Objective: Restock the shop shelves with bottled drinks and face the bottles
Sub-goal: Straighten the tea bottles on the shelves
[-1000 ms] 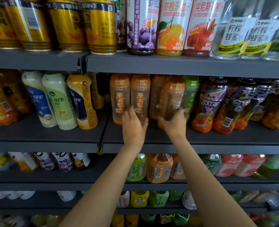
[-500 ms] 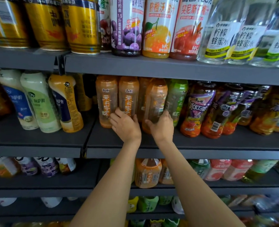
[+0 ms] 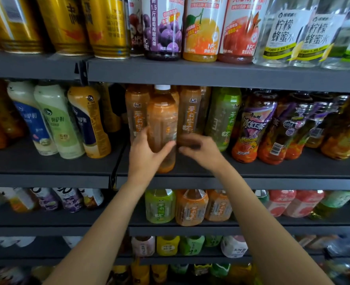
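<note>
Head view: an orange tea bottle (image 3: 162, 128) is gripped by the left hand (image 3: 147, 155); the blurred right hand (image 3: 201, 150) is held loosely curled beside it, near an "NFC" juice bottle (image 3: 203, 29).

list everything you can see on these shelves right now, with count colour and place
cans: at least three, gold, top shelf left
juice bottles: purple, orange, red, top shelf middle
clear bottles: at least three, top shelf right
milky bottles: three, white and tan, second shelf left
orange tea bottles: several, second shelf middle
held bottle: one, orange, white cap, pulled forward
green bottle: one, beside the orange tea
dark bottles: several, purple labels, second shelf right
lower shelves: mixed bottles, count unclear
left hand: grip on held bottle
right hand: blurred, beside it
</note>
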`<act>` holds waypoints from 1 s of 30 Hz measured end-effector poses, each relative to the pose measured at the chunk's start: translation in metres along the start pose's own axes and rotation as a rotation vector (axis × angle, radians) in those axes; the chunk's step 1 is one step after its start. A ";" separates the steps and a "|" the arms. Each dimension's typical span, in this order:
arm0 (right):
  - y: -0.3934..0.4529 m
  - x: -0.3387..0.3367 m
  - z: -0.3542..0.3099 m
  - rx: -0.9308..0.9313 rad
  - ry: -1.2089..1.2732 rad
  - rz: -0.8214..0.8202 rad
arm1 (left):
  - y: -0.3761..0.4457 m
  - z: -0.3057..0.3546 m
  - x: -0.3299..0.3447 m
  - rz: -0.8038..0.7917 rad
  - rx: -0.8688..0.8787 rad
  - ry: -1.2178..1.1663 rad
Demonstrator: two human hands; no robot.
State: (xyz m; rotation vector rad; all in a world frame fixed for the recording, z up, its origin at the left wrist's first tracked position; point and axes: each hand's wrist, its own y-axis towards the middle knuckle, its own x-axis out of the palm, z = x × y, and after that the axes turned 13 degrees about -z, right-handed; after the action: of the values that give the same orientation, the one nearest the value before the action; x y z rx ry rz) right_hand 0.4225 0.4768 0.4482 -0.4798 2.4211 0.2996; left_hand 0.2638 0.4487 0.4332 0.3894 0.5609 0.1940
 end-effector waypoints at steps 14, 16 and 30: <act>0.065 0.016 0.008 0.379 0.012 0.378 | 0.003 -0.017 -0.018 -0.115 0.001 -0.097; 0.063 0.020 0.005 0.414 -0.041 0.418 | 0.004 -0.018 -0.019 -0.111 0.001 -0.088; 0.029 0.021 0.000 0.338 -0.039 0.478 | 0.002 -0.013 -0.021 -0.168 -0.051 -0.143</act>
State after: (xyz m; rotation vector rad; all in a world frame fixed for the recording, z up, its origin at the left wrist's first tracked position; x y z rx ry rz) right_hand 0.3954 0.4973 0.4375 0.2566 2.4552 0.0911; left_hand 0.2393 0.4482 0.4340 0.3021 0.4440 0.0187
